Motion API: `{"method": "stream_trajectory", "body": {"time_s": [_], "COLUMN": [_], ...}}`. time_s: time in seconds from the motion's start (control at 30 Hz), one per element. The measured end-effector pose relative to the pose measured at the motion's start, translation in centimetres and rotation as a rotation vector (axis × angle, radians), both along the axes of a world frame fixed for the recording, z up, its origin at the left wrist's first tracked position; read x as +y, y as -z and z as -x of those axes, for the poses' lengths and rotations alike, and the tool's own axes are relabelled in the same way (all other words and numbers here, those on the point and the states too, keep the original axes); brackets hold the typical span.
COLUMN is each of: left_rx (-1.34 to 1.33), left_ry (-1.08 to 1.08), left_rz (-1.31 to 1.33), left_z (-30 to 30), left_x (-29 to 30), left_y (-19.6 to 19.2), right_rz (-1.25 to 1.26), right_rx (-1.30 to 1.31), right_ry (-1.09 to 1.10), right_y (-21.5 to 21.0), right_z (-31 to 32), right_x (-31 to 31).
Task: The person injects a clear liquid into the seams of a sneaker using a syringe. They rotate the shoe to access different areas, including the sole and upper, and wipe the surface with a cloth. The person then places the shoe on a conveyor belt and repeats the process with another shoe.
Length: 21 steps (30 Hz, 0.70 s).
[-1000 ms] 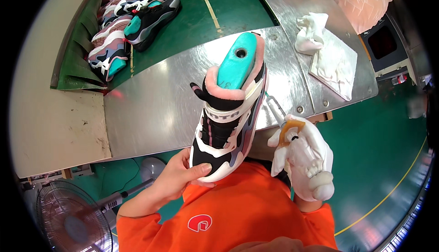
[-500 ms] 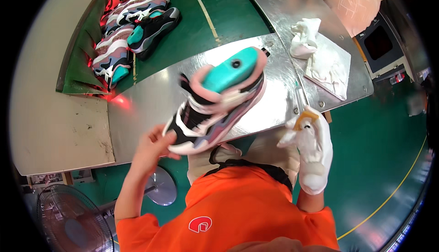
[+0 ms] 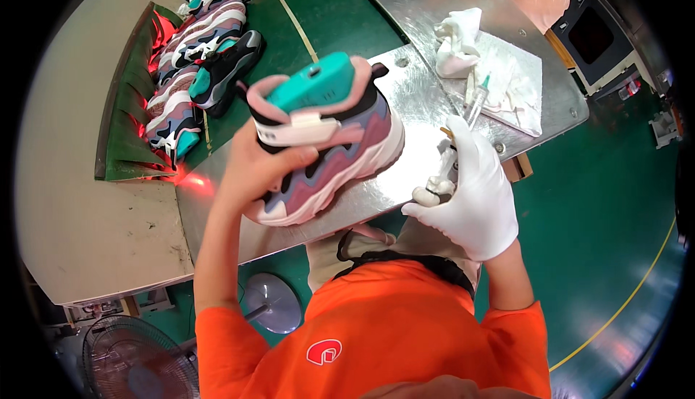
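Note:
My bare left hand (image 3: 253,167) grips a pink, lilac, black and white sneaker (image 3: 340,164) by its side, thumb over the upper. A teal shoe last (image 3: 315,84) fills the sneaker's opening. The shoe is tilted above the metal worktop (image 3: 416,120), its toe toward me. To its right, my white-gloved right hand (image 3: 478,204) is closed around a clear syringe (image 3: 474,106) with a teal tip pointing away from me. White wrapping covers the syringe's rear end (image 3: 434,190) beside my thumb. Part of the barrel is hidden by the glove.
Similar sneakers (image 3: 213,34) line the green conveyor (image 3: 337,8) at far left, by a red-lit tunnel opening (image 3: 123,131). Crumpled white cloth (image 3: 456,41) and a white pad (image 3: 532,73) lie on the right worktop. A fan (image 3: 137,363) stands at lower left.
My left hand has shifted from the sneaker's toe to its side, and the shoe has turned. My right hand has moved up and left, its syringe now nearer the white pad.

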<state>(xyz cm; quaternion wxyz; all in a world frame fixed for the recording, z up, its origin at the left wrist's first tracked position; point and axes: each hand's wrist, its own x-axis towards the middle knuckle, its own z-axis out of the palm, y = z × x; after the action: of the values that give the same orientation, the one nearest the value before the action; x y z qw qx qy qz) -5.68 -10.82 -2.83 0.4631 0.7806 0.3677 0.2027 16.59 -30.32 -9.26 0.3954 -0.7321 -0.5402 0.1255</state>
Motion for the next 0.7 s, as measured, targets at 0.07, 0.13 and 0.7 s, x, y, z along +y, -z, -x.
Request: {"method": "stream_trajectory", "body": {"time_s": [0.07,0.13,0.7], "left_rx": [0.085,0.053,0.023], "left_ry": [-0.02,-0.055,-0.112], "left_rz": [-0.015,0.085,0.159], "left_z": [0.1,-0.4,-1.0], "left_x": [2.1,2.7,2.8], "left_y": [0.1,-0.3,-0.1], "right_rz": [0.032,0.076,-0.035], "right_rx": [-0.146,-0.207,-0.801], "right_ry": [-0.019,-0.046,0.113], "right_y": [0.3,0.8,0.5], "right_z": [-0.4,-0.9,-12.8], "right_x": [0.7,1.4,12.2]}}
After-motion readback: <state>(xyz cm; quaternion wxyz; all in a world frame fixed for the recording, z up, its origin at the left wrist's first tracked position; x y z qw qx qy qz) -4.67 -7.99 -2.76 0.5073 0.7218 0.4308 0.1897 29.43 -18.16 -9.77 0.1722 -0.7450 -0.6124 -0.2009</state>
